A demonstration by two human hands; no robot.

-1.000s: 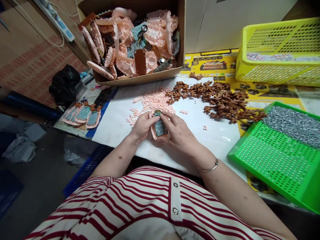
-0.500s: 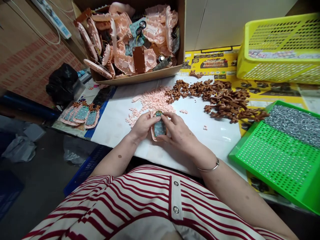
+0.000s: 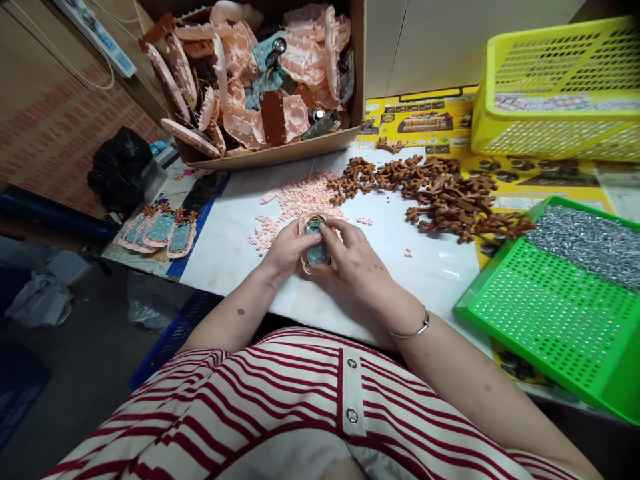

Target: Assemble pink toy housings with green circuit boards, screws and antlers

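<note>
Between my hands is a pink plastic shell [image 3: 306, 265] with a greenish circuit board [image 3: 319, 255] set in it. My left hand [image 3: 285, 251] grips its left edge, the thumb lying on the board. On the other side my right hand [image 3: 356, 257] holds the right edge, with its thumb and fingertips pressed on the upper part of the board. Thin wires show at the shell's top. Just beyond lies a heap of small pink plastic pieces [image 3: 305, 195], and right of it a pile of brown antler-shaped parts [image 3: 445, 193].
A cardboard box [image 3: 280, 151] of pink shells and boards stands at the back. Several shells with boards and brown antlers [image 3: 161, 228] lie at left. At right are a green tray [image 3: 530, 313] holding metal screws [image 3: 590, 240] and a yellow basket [image 3: 540, 137].
The shell has tilted slightly in my hands, and its top opening with the wires shows more. Both hands keep hold of it. The whole view has shifted a little.
</note>
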